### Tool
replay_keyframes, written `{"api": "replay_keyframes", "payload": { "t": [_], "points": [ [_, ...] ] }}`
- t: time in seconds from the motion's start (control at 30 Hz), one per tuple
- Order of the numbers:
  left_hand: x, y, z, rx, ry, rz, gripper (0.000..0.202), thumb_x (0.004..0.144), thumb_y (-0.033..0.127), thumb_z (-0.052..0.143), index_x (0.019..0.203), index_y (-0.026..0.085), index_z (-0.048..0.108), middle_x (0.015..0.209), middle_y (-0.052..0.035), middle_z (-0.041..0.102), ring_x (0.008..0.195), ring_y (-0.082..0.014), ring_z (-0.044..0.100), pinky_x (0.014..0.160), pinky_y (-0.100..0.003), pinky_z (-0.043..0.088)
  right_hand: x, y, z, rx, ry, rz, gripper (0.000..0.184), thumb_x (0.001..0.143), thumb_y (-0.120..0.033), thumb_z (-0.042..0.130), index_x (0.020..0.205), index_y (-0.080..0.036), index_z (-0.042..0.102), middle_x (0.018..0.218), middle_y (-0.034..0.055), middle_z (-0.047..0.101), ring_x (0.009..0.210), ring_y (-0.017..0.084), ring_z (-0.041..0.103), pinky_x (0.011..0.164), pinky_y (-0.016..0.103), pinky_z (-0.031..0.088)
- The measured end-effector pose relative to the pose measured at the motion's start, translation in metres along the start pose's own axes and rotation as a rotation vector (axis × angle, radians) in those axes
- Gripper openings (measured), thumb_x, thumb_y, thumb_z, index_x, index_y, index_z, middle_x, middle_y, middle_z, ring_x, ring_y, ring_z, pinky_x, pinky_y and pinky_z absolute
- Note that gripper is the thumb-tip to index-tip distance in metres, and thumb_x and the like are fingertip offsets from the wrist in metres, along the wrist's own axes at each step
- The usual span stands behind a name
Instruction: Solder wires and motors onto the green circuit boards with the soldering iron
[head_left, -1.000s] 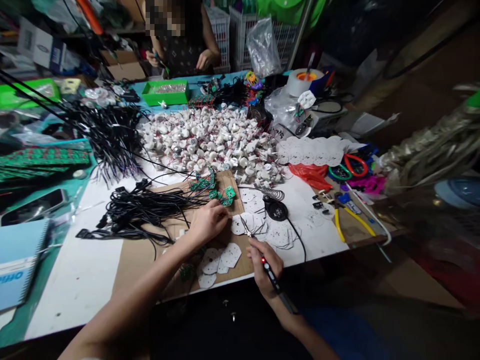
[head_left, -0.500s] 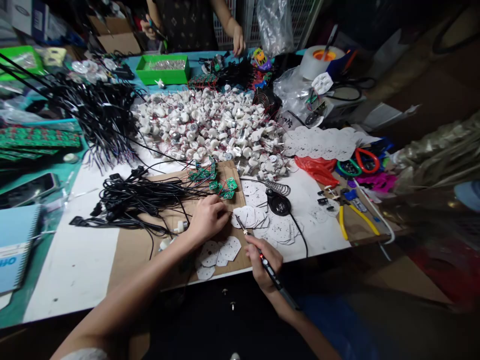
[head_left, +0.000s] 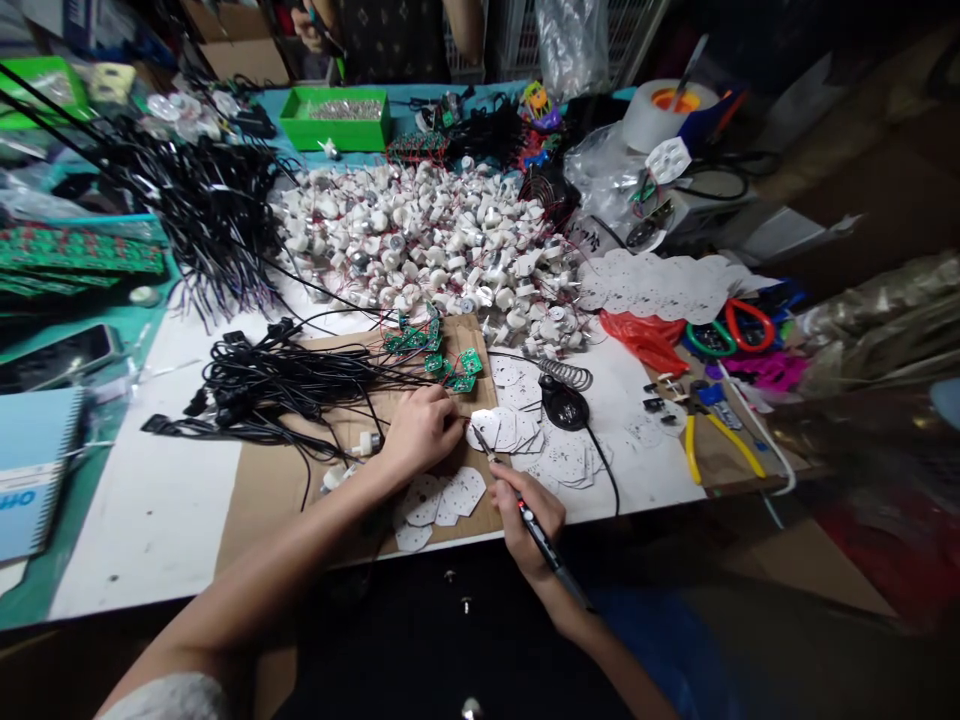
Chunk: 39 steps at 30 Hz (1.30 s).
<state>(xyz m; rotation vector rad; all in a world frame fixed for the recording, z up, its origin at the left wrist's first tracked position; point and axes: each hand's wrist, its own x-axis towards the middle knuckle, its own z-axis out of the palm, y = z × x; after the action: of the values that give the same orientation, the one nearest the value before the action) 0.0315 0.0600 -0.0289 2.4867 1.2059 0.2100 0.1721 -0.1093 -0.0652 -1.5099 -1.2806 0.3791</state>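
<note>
now, the right hand [head_left: 531, 520] had its fingers wrapped snugly around a slim black pen-shaped soldering iron [head_left: 546, 541], a small red light glowing on its barrel, the metal tip slanting forward and left out of the grip. and just ahead of that grip, right at the tip, sat a fanned stack of thin white disc-shaped sheets with tiny holes [head_left: 510, 428]; whether metal met disc could not be told from this angle.

over to the left of the iron, the left hand [head_left: 425, 432] had its fingers curled in narrow, close beside that stack, and what, if anything, they pinched was hidden. under that hand lay a flat brown cardboard sheet [head_left: 277, 480], with more loose white perforated discs [head_left: 459, 492] between the two hands, on the near side.

just beyond the left grip, a cluster of small green circuit boards [head_left: 411, 340] with thin wires! left of it, a tangled bundle of black plastic-coated cables [head_left: 277, 385]. ahead and right of the right grip stood a round black base with a silver coil spring [head_left: 564, 405], and well off to the right lay yellow-handled pliers [head_left: 694, 450]. farther out, past both hands, spread a great heap of small white plastic parts with red wires [head_left: 420, 240].
</note>
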Motion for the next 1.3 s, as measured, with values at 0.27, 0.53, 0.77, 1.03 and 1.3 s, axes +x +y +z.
{"api": "replay_keyframes", "payload": {
  "t": [0.27,0.53,0.77,1.03,1.3],
  "points": [
    [0.000,0.001,0.000,0.003,-0.012,-0.017,0.017,0.092,0.024,0.063,0.080,0.018,0.073,0.095,-0.0079,0.069,0.093,-0.0224,0.064,0.085,-0.036,0.043,0.000,0.000,0.002,0.003,-0.027,0.013,0.025,0.102,-0.018,0.057,0.120,-0.022,0.074,0.087,0.0045,0.080,0.069,0.017,0.078,0.064,0.027,0.065],
    [0.000,0.001,0.000,0.020,-0.013,-0.012,0.018,0.092,0.025,0.062,0.079,0.018,0.073,0.093,-0.0078,0.069,0.092,-0.0230,0.064,0.084,-0.038,0.043,0.004,-0.001,0.002,-0.042,-0.033,-0.048,0.026,0.101,-0.015,0.057,0.119,-0.021,0.074,0.086,0.0043,0.080,0.071,0.017,0.078,0.070,0.028,0.066],
    [0.000,0.001,0.001,-0.017,-0.011,-0.014,0.018,0.091,0.025,0.063,0.078,0.019,0.073,0.093,-0.0080,0.068,0.092,-0.0232,0.063,0.084,-0.037,0.043,0.004,-0.003,0.002,-0.018,-0.026,-0.062,0.028,0.101,-0.012,0.057,0.122,-0.022,0.074,0.090,0.0052,0.080,0.072,0.017,0.078,0.071,0.029,0.066],
    [-0.001,-0.003,0.002,-0.067,0.010,-0.006,0.016,0.090,0.024,0.064,0.078,0.019,0.074,0.092,-0.0079,0.068,0.091,-0.0223,0.064,0.085,-0.036,0.046,0.000,-0.005,-0.001,0.023,0.050,0.012,0.027,0.102,-0.016,0.056,0.121,-0.023,0.074,0.084,0.0025,0.079,0.070,0.016,0.077,0.066,0.026,0.064],
    [0.000,-0.015,0.000,-0.378,0.083,0.045,0.014,0.090,0.021,0.070,0.078,0.019,0.077,0.092,-0.0053,0.072,0.086,-0.0167,0.068,0.080,-0.029,0.052,0.001,-0.004,0.000,0.029,0.052,0.028,0.025,0.103,-0.018,0.056,0.120,-0.023,0.074,0.081,0.0023,0.078,0.067,0.016,0.077,0.063,0.025,0.064]
  ]
}}
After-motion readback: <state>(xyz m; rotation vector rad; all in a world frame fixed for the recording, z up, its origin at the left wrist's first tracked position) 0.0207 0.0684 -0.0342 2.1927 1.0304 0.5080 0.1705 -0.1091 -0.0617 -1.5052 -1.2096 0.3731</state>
